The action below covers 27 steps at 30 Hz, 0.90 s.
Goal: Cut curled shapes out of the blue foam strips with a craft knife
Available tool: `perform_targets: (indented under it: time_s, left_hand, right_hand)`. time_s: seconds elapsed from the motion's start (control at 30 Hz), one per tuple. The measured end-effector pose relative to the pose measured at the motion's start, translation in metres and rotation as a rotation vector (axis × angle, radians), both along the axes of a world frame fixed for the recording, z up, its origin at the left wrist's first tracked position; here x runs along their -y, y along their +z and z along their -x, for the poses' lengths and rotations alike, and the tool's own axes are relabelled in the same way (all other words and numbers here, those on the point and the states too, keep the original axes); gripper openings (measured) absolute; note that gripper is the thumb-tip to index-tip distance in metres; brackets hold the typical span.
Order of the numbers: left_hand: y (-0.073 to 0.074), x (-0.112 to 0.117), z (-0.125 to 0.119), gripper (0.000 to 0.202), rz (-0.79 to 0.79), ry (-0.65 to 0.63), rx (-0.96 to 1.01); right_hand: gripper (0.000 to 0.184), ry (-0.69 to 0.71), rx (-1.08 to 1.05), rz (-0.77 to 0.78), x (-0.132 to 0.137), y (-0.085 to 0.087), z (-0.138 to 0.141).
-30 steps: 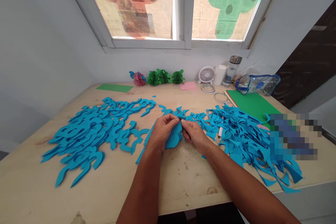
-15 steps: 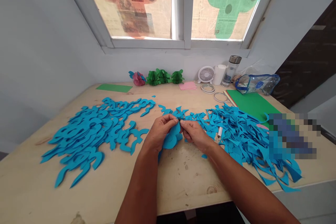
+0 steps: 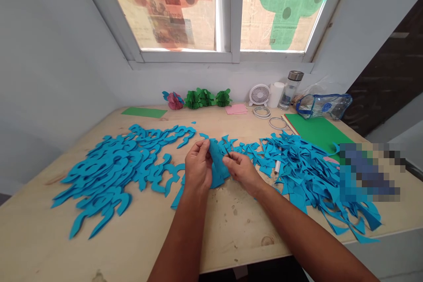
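Note:
My left hand (image 3: pixel 198 165) is closed on a sheet of blue paper (image 3: pixel 216 163), pinching its upper left edge between thumb and fingers. The paper stands upright over the table, in front of scattered blue scraps. My right hand (image 3: pixel 243 168) is closed at the sheet's right side, around a thin dark tool (image 3: pixel 228 153) whose tip shows above the fingers; its kind is mostly hidden. To the left lies a heap of wavy blue paper cut-outs (image 3: pixel 109 161). On the right spreads a pile of pointed blue paper scraps (image 3: pixel 304 169).
A white marker (image 3: pixel 276 167) lies at the scrap pile's left edge. Green sheets (image 3: pixel 320 130), a clear pouch (image 3: pixel 325 105), a bottle (image 3: pixel 291 90), a small fan (image 3: pixel 259 95), rings of wire or tape (image 3: pixel 277 123) and green paper figures (image 3: pixel 205 97) stand along the back.
My hands have moved apart, the left one slightly leftward and up. The blue paper has turned, now showing a broader flat face. The right hand has come a little lower.

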<state>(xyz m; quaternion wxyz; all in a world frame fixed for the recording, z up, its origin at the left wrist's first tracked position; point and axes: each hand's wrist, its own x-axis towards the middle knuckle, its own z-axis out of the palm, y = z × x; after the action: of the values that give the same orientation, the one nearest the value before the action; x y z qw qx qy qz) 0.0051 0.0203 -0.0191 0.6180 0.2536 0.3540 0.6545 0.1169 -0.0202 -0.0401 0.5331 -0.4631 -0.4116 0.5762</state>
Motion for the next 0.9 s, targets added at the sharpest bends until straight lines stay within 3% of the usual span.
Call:
perform_targets:
  time_s: [0.2, 0.47, 0.6, 0.67, 0.9]
  left_hand:
    - [-0.001, -0.001, 0.001, 0.031, 0.016, -0.003, 0.009]
    - [0.002, 0.010, -0.004, 0.021, 0.046, -0.223, -0.361]
    - [0.003, 0.012, -0.011, 0.023, 0.055, -0.149, -0.310]
    - [0.004, 0.012, -0.014, 0.024, 0.050, -0.074, -0.243]
    - [0.006, 0.013, -0.017, 0.024, 0.027, 0.098, -0.114]
  right_hand:
    - [0.026, -0.094, 0.064, -0.020, -0.002, -0.003, -0.001]
    - [0.034, -0.352, -0.159, 0.010, -0.007, 0.003, -0.008]
    - [0.042, -0.402, -0.200, -0.041, -0.007, 0.002, -0.009]
    - [0.047, -0.390, -0.222, -0.039, -0.007, 0.001, -0.008]
    - [0.047, -0.147, -0.228, 0.040, -0.001, 0.002, -0.002]
